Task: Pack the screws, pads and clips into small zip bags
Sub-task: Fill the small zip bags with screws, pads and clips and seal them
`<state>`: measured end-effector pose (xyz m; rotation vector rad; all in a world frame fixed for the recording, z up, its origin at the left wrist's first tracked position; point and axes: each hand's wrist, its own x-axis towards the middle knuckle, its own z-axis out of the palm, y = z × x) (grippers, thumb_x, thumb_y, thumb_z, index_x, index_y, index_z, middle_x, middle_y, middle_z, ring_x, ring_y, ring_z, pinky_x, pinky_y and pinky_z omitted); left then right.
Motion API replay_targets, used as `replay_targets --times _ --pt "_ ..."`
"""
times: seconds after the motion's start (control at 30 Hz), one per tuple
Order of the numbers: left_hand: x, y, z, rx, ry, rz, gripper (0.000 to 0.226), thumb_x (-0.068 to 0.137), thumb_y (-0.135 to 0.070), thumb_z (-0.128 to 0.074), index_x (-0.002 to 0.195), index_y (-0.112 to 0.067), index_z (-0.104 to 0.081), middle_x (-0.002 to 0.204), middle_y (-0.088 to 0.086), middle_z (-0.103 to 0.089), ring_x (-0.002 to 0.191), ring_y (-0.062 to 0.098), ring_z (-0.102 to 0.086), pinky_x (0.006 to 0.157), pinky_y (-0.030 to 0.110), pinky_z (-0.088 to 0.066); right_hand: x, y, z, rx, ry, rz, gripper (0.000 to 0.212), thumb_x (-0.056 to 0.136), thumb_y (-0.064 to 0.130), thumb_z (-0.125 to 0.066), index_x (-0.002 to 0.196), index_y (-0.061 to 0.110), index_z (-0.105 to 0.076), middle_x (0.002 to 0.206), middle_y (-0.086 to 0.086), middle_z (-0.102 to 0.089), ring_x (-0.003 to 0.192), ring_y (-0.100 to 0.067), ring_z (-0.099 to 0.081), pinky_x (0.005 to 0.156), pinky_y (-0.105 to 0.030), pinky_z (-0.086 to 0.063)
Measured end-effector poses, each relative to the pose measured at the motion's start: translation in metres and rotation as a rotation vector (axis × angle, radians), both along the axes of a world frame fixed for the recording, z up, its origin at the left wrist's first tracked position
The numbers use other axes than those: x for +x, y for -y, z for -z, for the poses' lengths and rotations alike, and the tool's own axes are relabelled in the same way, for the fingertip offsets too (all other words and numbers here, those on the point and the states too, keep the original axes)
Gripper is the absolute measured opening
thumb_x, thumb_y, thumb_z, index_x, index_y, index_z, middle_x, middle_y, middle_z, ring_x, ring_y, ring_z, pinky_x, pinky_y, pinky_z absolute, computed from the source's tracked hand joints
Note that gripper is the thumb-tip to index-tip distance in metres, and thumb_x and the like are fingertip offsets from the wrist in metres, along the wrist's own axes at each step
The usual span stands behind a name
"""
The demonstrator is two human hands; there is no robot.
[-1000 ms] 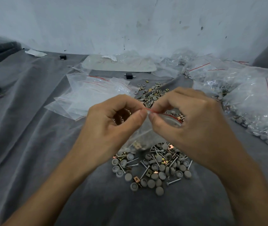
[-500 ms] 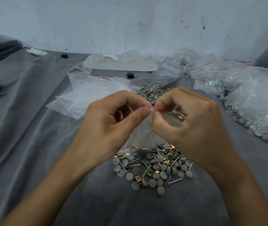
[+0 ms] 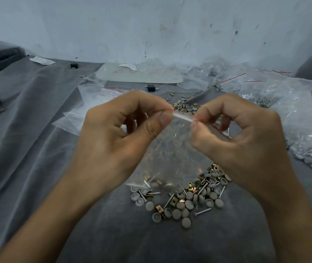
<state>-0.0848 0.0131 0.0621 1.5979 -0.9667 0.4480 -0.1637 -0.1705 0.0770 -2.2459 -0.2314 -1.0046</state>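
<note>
Pinching left hand (image 3: pixel 113 143): thumb and forefinger clamp the top strip of the bag (image 3: pixel 170 160), other fingers curled.
Right hand (image 3: pixel 246 147): pinches the same strip, just beside the left.
Bag: hangs above the pile (image 3: pixel 187 204), a few parts inside.
Writing: scribble on the sheet (image 3: pixel 138 74) beyond the pile, unreadable.

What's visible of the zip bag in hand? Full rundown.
The zip bag is small, clear, thin crinkled plastic with a red line along its zip top. It hangs upright in the air above the loose pile of parts. The left hand pinches the top strip at one end, the right hand at the other. A few screws and other small pieces lie in its bottom. Whether the zip is sealed cannot be told.
</note>
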Motion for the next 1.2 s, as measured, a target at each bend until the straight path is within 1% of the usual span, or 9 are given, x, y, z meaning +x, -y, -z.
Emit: replay_targets --times 0.2,0.3,0.43,0.53,0.67,0.87,1.0,1.07,1.2 --pt "0.01 -0.01 -0.001 -0.042 -0.029 0.008 0.007 0.092 -0.028 -0.073 0.095 -0.034 -0.072 0.083 -0.004 -0.069 0.071 0.029 -0.056 0.064 0.031 -0.048 0.0 0.011 0.0 0.086 0.014 0.021 0.008 0.082 0.023 -0.073 0.076 0.024 -0.067 0.071 0.017 -0.061 0.06 -0.013 -0.052 0.055 -0.019 -0.04" --pt "0.013 -0.009 0.002 -0.057 -0.058 0.02 0.009 0.092 -0.026 -0.073 0.095 -0.034 -0.073 0.08 0.008 -0.066 0.07 0.036 -0.054 0.062 0.04 -0.047 0.001 0.014 0.001 0.102 0.015 0.014 0.005 0.082 0.029 -0.071 0.078 0.026 -0.068 0.071 0.019 -0.062 0.06 -0.009 -0.053 0.057 -0.023 -0.044" --pt "0.017 -0.01 0.005 -0.084 -0.101 0.031 0.009 0.092 -0.023 -0.073 0.093 -0.032 -0.074 0.077 0.017 -0.06 0.068 0.036 -0.051 0.06 0.037 -0.044 0.004 0.02 0.003 0.098 0.002 0.052 0.008 0.078 0.035 -0.067 0.078 0.027 -0.07 0.067 0.018 -0.061 0.058 -0.021 -0.051 0.057 -0.04 -0.044" --pt "0.022 -0.011 0.008 -0.092 -0.123 0.013 0.009 0.092 -0.024 -0.072 0.092 -0.033 -0.074 0.076 0.018 -0.06 0.065 0.032 -0.052 0.058 0.035 -0.045 0.004 0.024 0.004 0.087 -0.009 0.081 0.009 0.077 0.036 -0.066 0.077 0.028 -0.07 0.066 0.019 -0.062 0.058 -0.022 -0.05 0.054 -0.039 -0.043" --pt "0.027 -0.012 0.011 -0.102 -0.156 0.012 0.006 0.091 -0.025 -0.072 0.09 -0.031 -0.073 0.076 0.018 -0.06 0.064 0.012 -0.054 0.058 0.021 -0.047 0.005 0.029 0.006 0.081 -0.033 0.093 0.01 0.075 0.039 -0.064 0.075 0.03 -0.069 0.068 0.02 -0.062 0.06 -0.018 -0.052 0.052 -0.032 -0.044" --pt "0.031 -0.008 0.019 -0.134 -0.197 -0.028 0.006 0.091 -0.021 -0.07 0.091 -0.027 -0.071 0.079 0.016 -0.063 0.066 0.006 -0.053 0.056 0.015 -0.046 0.008 0.033 0.013 0.12 -0.072 0.078 0.007 0.074 0.036 -0.067 0.073 0.029 -0.069 0.068 0.018 -0.063 0.059 -0.012 -0.051 0.056 -0.03 -0.045" --pt "0.044 -0.019 0.021 -0.179 -0.242 -0.07 0.005 0.093 -0.028 -0.072 0.089 -0.03 -0.073 0.073 -0.005 -0.066 0.064 0.001 -0.054 0.058 0.013 -0.046 0.009 0.04 0.018 0.187 -0.057 0.061 0.007 0.076 0.03 -0.067 0.075 0.023 -0.069 0.07 0.008 -0.066 0.06 -0.021 -0.056 0.056 -0.04 -0.047" --pt "0.05 -0.024 0.024 -0.183 -0.24 -0.097 0.006 0.091 -0.038 -0.072 0.091 -0.033 -0.074 0.076 -0.011 -0.068 0.065 0.0 -0.055 0.06 0.012 -0.046 0.009 0.04 0.019 0.249 -0.058 0.003 0.003 0.081 0.024 -0.068 0.083 0.022 -0.068 0.077 0.006 -0.066 0.063 -0.019 -0.057 0.052 -0.037 -0.048" --pt "0.054 -0.026 0.029 -0.134 -0.265 -0.084 0.031 0.085 -0.061 -0.069 0.097 -0.033 -0.073 0.08 -0.012 -0.068 0.066 0.001 -0.056 0.059 0.011 -0.046 0.012 0.028 0.027 0.191 -0.412 -0.101 0.058 0.083 0.054 -0.072 0.136 0.041 -0.052 0.124 0.027 -0.058 0.11 0.003 -0.059 0.075 -0.025 -0.057"
